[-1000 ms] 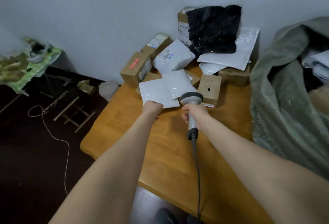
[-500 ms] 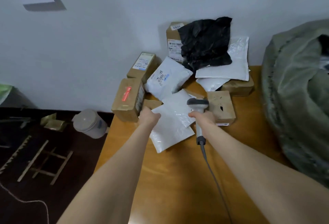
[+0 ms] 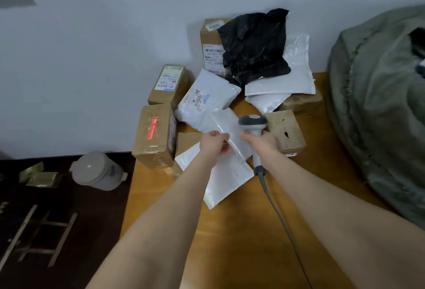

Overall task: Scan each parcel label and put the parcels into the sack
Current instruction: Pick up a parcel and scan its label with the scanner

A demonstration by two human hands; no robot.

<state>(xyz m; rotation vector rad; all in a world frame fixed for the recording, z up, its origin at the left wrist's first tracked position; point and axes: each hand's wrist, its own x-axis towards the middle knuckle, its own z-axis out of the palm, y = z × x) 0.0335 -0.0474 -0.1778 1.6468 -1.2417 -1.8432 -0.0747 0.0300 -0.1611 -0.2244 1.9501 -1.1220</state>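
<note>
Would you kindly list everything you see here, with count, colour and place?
boxes: six, brown, far end of the table by the wall
held mailer: one, white, in the left grip
other mailers: four, white, among the boxes and under the arms
bag: one, black, atop the back pile
scanner: one, grey, in the right grip
cable: one, grey, trailing from the scanner
sack: one, grey-green, right edge of view
table: one, orange-brown wood, centre
lidded container: one, beige, floor left
wooden frame: one, pale, floor left
left grip: holds the mailer
right grip: holds the scanner
</note>
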